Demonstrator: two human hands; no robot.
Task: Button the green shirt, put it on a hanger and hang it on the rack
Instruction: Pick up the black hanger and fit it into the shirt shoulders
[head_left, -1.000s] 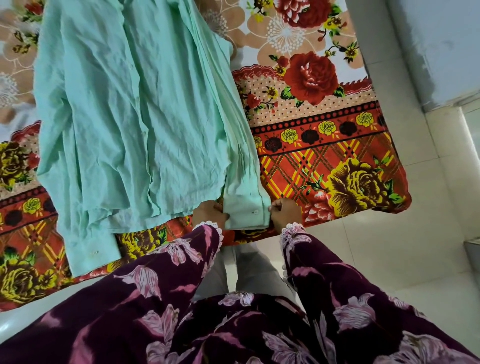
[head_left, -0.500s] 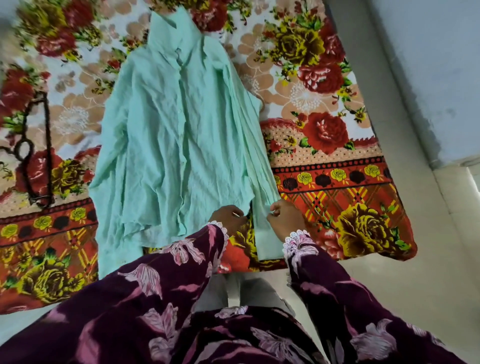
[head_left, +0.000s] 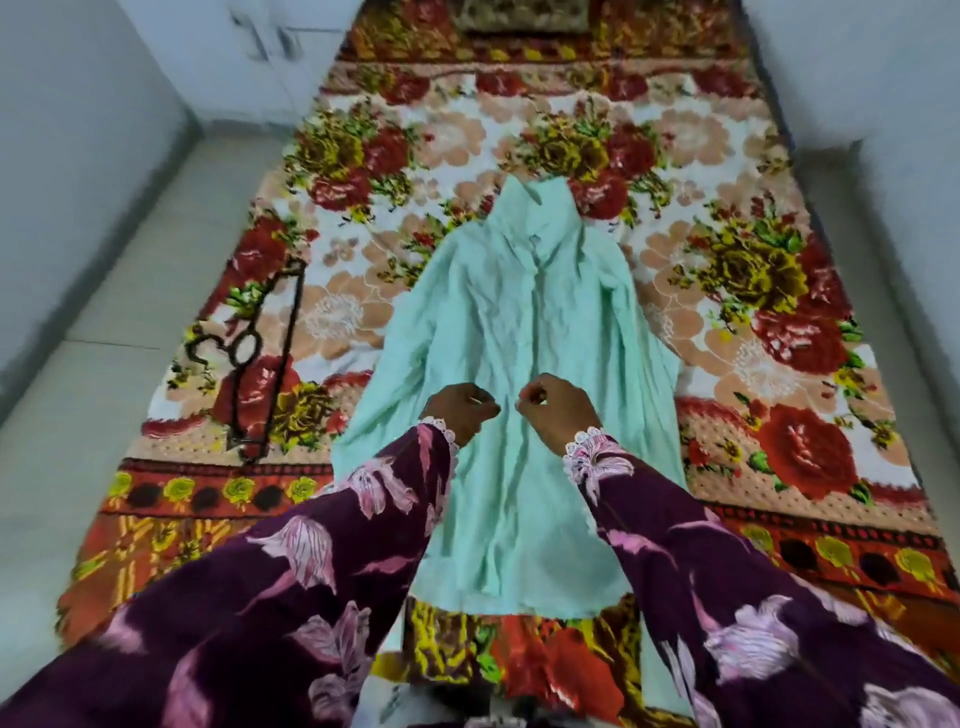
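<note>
The mint green shirt (head_left: 524, 322) lies flat and face up on the flowered bed cover, collar at the far end, hem at the near edge. My left hand (head_left: 462, 408) and my right hand (head_left: 558, 402) are over its middle, either side of the front placket, fingers curled and pinched. Whether they pinch the fabric or only hover is not clear through the blur. A dark hanger (head_left: 265, 364) lies on the bed to the left of the shirt, apart from it.
The bed cover (head_left: 779, 322) fills the middle of the view. Pale tiled floor (head_left: 104, 322) runs along the left, with a wall (head_left: 62, 130) beside it. Another wall (head_left: 893, 104) closes the right side. A pillow (head_left: 519, 15) lies at the far end.
My hands have left the right sleeve cuff at the bed's near edge and moved up over the shirt's middle. The view has lifted and shows the whole bed.
</note>
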